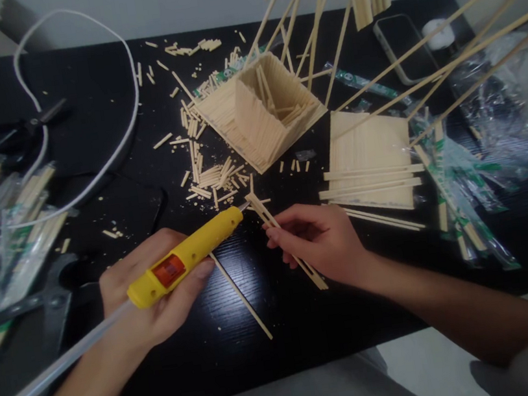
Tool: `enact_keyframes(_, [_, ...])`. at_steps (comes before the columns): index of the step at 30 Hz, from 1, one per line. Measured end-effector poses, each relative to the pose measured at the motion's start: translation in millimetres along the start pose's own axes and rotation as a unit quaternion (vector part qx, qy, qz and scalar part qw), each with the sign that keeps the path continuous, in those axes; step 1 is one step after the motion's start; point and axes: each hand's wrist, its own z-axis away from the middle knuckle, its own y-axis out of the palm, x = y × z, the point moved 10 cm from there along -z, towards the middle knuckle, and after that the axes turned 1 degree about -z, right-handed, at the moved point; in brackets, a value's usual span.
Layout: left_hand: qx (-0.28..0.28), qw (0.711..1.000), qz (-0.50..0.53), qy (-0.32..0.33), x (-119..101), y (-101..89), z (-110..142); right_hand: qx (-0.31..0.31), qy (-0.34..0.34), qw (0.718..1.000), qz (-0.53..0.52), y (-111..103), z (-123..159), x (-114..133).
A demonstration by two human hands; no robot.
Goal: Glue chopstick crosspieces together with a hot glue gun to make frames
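Note:
My left hand [157, 278] is closed around a yellow hot glue gun [197, 250], with a clear glue stick [57, 371] running out of its back end. The gun's metal tip touches or nearly touches the upper end of a narrow pair of wooden chopsticks [311, 273]. That pair is pinched in my right hand [321, 236], joined at the ends with a slim gap between. A single thin stick [243, 299] slants down from beside my left fingers; whether they grip it is hidden. Above sits a square box of glued sticks [266, 112] on a flat stick base.
Cut stick pieces [214, 175] litter the black table [123, 211]. Right of centre lies a flat stick panel [369, 144] with loose sticks over it. Long sticks rise at upper right, near a phone [404, 47]. Wrapped chopsticks, pliers [56, 296] and a white cable [132, 79] lie left.

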Motion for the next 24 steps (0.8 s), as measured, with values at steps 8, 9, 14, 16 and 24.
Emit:
enact_keyframes(8, [-0.002,0.999,-0.03,0.016,-0.9,-0.4,1.5,0.001,-0.009,1.0,-0.01,0.4,-0.1,1.3])
enact_keyframes(9, [-0.003,0.999,-0.034,0.013,0.0,-0.1,2.2,0.0,-0.011,1.0,-0.01,0.3,-0.2,2.1])
enact_keyframes(14, [0.001,0.999,-0.045,0.015,2.5,1.5,5.8,-0.003,-0.01,1.0,-0.016,0.2,-0.4,3.7])
enact_keyframes(16, [-0.005,0.999,-0.046,0.02,2.5,-0.2,6.8,-0.003,-0.006,1.0,-0.022,0.2,-0.4,2.9])
enact_keyframes(24, [-0.015,0.999,-0.035,0.014,2.7,-4.0,7.8,-0.004,0.032,0.997,-0.063,-0.7,-2.0,0.5])
